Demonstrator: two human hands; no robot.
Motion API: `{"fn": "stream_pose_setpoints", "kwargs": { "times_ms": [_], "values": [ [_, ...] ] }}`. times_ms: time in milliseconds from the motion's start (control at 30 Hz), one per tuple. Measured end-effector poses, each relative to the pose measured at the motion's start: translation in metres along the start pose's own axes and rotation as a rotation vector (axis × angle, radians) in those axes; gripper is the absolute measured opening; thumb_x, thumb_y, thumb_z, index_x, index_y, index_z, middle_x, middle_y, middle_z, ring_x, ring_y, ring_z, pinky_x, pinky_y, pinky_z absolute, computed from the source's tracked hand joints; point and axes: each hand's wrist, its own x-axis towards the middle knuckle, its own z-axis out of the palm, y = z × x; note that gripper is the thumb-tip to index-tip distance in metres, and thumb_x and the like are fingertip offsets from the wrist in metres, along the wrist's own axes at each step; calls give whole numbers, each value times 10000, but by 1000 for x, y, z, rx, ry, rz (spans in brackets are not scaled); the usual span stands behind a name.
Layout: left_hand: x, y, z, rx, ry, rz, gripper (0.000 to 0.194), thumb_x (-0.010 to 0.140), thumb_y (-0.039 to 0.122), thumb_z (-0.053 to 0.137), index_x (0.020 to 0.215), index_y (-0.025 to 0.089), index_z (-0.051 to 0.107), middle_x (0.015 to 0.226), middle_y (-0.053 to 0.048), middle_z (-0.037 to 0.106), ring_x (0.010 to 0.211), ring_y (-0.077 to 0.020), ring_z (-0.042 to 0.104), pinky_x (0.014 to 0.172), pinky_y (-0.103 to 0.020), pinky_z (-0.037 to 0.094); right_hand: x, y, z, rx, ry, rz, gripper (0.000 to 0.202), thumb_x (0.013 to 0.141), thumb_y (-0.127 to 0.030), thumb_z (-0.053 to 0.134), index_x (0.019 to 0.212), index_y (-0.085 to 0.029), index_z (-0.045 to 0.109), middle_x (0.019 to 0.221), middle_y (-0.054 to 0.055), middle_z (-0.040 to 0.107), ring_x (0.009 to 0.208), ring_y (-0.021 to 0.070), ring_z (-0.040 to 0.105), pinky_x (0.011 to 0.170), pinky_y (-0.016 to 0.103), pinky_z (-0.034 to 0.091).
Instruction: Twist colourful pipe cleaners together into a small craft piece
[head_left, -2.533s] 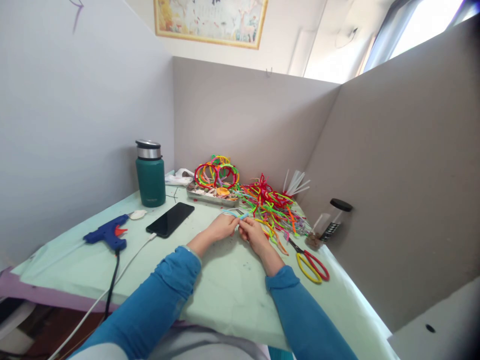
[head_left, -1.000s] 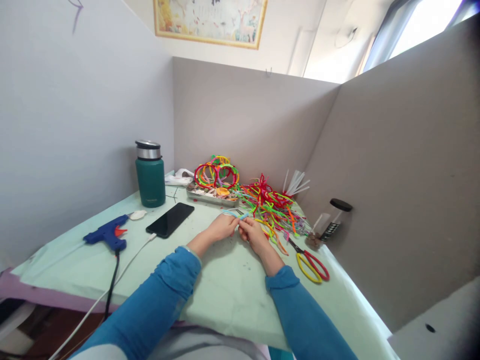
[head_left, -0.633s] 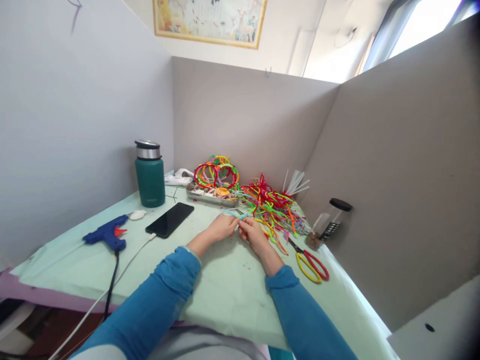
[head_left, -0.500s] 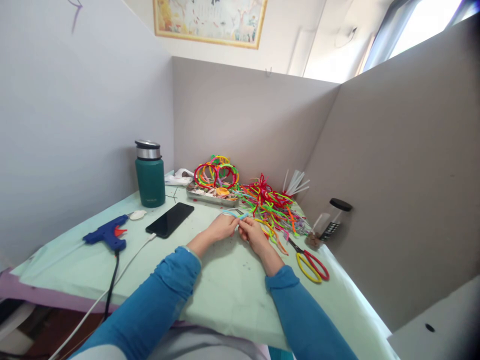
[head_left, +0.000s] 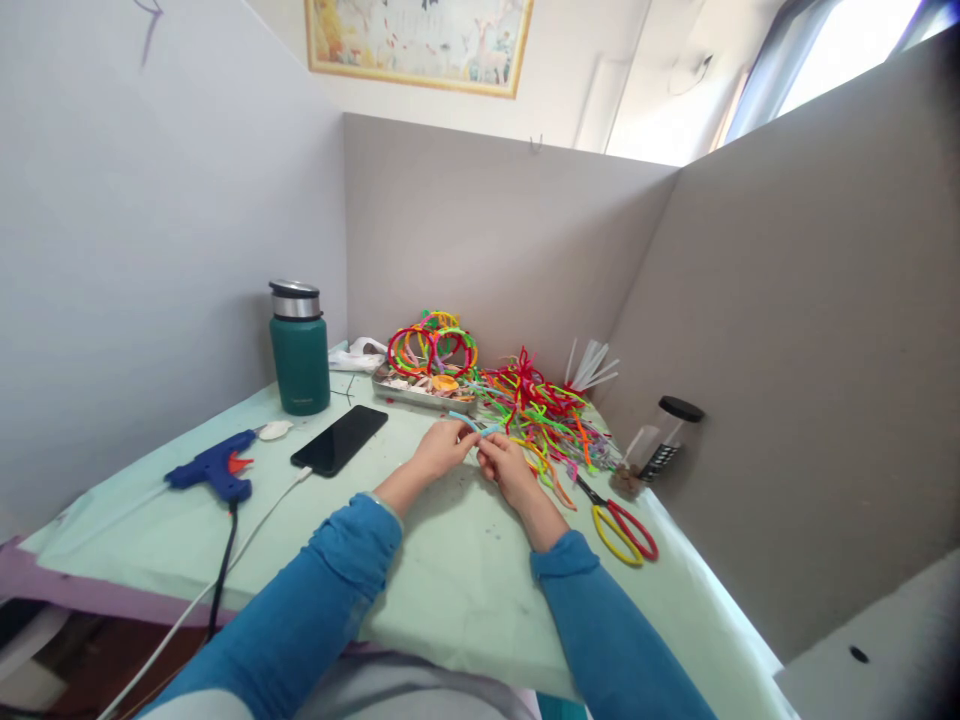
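A light blue pipe cleaner [head_left: 463, 420] runs between my two hands over the middle of the table. My left hand [head_left: 442, 448] is closed on it, with one end sticking out above the fingers. Fingertips pinched, my right hand [head_left: 506, 468] grips the pipe cleaner close beside the left. Just beyond my hands lies a loose heap of colourful pipe cleaners [head_left: 536, 400], some yellow and orange strands reaching toward my right wrist. Scissors [head_left: 622, 530] with one red and one yellow handle rest to the right of my right hand.
A metal tray [head_left: 420, 400] at the back holds pipe-cleaner rings [head_left: 433, 350] and small pieces. On the left are a green bottle [head_left: 300, 360], a phone [head_left: 341, 440] on a white cable and a blue glue gun [head_left: 217, 468]. A clear jar [head_left: 664, 445] stands at the right edge.
My left fingers have shifted slightly on the light blue pipe cleaner, and its free end now points up more to the left. My right hand has hardly moved.
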Motion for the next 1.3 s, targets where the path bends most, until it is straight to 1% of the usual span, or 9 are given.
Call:
{"fn": "stream_pose_setpoints", "kwargs": {
  "times_ms": [233,533,633,767,900,1033,1133,1233,1300],
  "values": [
    [1,-3,1,-35,51,9,326,810,381,478,784,124,676,720,-61,663,633,-136,534,597,-225,360,0,0,0,8,-14,2,254,708,-398,629,669,-177,510,522,-45,511,355,45,362,359,198,188],
    [3,0,-2,-122,32,-71,300,767,350,510,741,108,686,664,-47,643,618,-128,522,582,-222,373,-1,0,0,-3,-7,3,269,705,-416,634,673,-175,518,527,-41,515,361,47,368,365,197,200],
    [3,-1,-2,-195,17,-105,307,744,370,524,719,107,682,594,-25,606,581,-116,502,541,-211,358,0,0,0,-7,-3,9,283,696,-431,639,668,-177,516,523,-41,517,357,48,366,363,200,201],
    [4,-3,-1,-277,2,-123,362,747,428,499,664,111,653,460,16,501,505,-100,462,494,-202,336,-1,-1,1,4,-2,16,291,687,-440,644,671,-178,519,520,-44,515,355,47,367,361,201,205],
    [3,-3,-1,-348,-9,-144,382,757,459,475,637,121,607,417,33,455,454,-92,448,466,-199,329,-2,-3,2,-7,-7,10,296,701,-444,635,668,-180,508,524,-45,515,351,45,361,359,202,184],
    [2,-3,1,-437,-29,-172,318,748,425,497,677,124,571,438,47,465,413,-75,442,442,-187,332,-2,-3,2,-32,-9,6,309,703,-457,632,658,-179,506,516,-44,511,357,47,361,363,205,184],
    [3,-4,3,-531,-58,-188,262,738,385,524,719,125,542,501,45,504,397,-58,443,415,-176,332,-2,-1,2,-45,-13,-7,316,707,-468,626,659,-176,514,513,-43,511,360,49,358,364,206,189],
    [3,-4,4,-646,-88,-199,220,733,331,553,805,126,523,564,42,535,380,-47,441,393,-171,334,-1,0,1,-49,-13,-17,313,709,-465,627,659,-176,517,513,-44,509,362,50,360,365,206,194],
    [4,-3,4,-701,-99,-213,220,738,296,558,871,126,516,565,45,534,370,-50,439,387,-176,338,-1,1,1,-41,-11,-26,304,709,-455,631,659,-177,518,517,-45,510,364,50,361,366,206,195]
  ]
}}
